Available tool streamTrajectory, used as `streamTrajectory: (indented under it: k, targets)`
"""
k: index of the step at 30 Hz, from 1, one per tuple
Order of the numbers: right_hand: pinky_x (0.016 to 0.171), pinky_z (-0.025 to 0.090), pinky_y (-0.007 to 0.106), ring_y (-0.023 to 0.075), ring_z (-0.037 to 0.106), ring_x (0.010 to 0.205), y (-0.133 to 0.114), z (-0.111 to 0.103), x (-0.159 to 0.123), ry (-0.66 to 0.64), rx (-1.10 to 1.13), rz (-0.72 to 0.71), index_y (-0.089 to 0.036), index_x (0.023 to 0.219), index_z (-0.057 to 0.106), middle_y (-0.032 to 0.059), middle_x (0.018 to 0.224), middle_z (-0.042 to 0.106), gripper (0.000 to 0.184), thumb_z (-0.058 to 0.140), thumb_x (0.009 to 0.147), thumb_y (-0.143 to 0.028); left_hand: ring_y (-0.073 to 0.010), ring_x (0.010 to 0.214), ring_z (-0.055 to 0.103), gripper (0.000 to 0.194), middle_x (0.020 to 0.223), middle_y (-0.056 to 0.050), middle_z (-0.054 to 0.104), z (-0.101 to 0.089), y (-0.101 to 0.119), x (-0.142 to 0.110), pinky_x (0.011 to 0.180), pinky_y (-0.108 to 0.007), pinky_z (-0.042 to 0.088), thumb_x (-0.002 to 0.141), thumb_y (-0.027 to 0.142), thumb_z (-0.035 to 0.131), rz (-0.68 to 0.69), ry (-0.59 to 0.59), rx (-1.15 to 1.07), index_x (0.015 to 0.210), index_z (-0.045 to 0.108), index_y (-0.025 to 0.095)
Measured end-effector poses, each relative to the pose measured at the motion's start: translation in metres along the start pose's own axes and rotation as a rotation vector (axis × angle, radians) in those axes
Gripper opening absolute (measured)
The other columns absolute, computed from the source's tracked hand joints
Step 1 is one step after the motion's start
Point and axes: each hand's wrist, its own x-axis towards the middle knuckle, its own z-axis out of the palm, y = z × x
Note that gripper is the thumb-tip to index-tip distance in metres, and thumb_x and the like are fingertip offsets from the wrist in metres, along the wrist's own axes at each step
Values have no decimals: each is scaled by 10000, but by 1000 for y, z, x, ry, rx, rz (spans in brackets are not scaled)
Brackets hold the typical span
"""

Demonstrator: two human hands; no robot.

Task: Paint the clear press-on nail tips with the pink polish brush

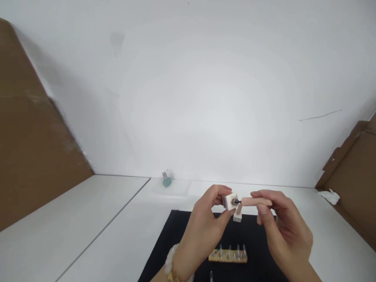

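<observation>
Two hands work close together above the mat. Our left hand [202, 225] pinches a small white cube [226, 201] between thumb and fingers, with a dark metal screw [235, 201] jutting from its right face. Our right hand [284, 229] pinches a pale pink wooden peg [258, 201] between thumb and forefinger, holding it level, its end just beside the screw; we cannot tell whether they touch. Right under the cube sit a second white block [237, 217] and a short pink piece [239, 209] tilted above it, partly hidden. A gold bracelet [172, 276] and a whitish translucent wrap [169, 258] circle our left wrist. Beneath our hands lies a black mat [182, 221], bearing a wooden strip [228, 255] with four upright screws, and one more screw [210, 276] stands at the lower edge of the view. Farther off, the white table [117, 219] carries a teal bottle with a grey cap [166, 180] on a clear sheet [176, 188], and a crumpled tissue [330, 197] lies at the right. Cardboard panels [35, 125] rise at both sides, before a white wall [205, 86].
</observation>
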Motion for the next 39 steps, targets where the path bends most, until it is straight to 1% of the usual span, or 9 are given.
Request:
streamTrajectory:
  k: [4,10,17,19,24,27,30,33,39]
  targets:
    - [495,536,256,121,618,559,5,-3,-1,-77,-53,-74,-291,1181,672,50,1026,740,223,593,1006,-178,-179,887,654,165,1049,1,724,0,0,0,865,-351,549,827,176,630,33,3,52,969,632,260]
    - [483,542,253,140,648,600,7,-3,-2,-98,-46,-97,-306,1205,666,46,1047,751,278,592,989,-146,-180,901,645,174,975,21,718,-1,0,-1,851,-332,527,846,136,624,48,-4,96,958,637,268]
    - [493,526,269,161,666,620,8,-3,-2,-44,-108,-77,-299,1146,688,36,987,766,208,620,983,-189,-194,887,652,190,920,24,707,-2,2,-2,832,-342,532,822,165,637,-21,24,127,981,642,270]
    - [488,517,268,149,646,592,7,-2,-2,-35,-108,-59,-299,1135,690,31,987,763,187,625,987,-207,-193,893,652,172,950,22,713,-2,3,-2,840,-344,529,830,170,633,-11,16,124,968,642,272]
    - [547,543,289,180,668,707,2,5,-6,65,-45,48,-276,1092,703,54,1006,751,121,634,993,-261,-194,904,643,205,942,21,698,-3,0,-2,830,-334,513,840,125,621,8,19,150,980,639,274]
    - [553,544,302,180,655,699,0,8,-7,104,-27,88,-262,1077,698,66,1015,749,105,646,988,-277,-196,895,640,202,960,13,700,-4,-2,-2,808,-332,512,846,117,626,27,17,157,975,642,271]
    - [554,540,304,177,653,687,1,8,-7,112,-33,100,-261,1061,701,57,995,752,99,652,984,-299,-195,893,637,204,960,12,702,-4,-2,-2,818,-334,514,848,110,626,33,13,157,976,638,267]
    - [604,556,309,186,681,747,2,9,-7,108,-40,108,-269,1060,701,46,998,754,102,650,985,-315,-192,909,635,229,968,16,702,-3,-2,-2,847,-334,513,839,84,623,41,11,156,977,635,266]
    - [596,559,311,186,691,731,3,9,-8,124,-62,122,-260,1066,698,52,998,758,107,670,977,-313,-188,907,647,244,988,22,703,-2,-3,-2,799,-308,507,850,58,608,84,5,164,963,645,271]
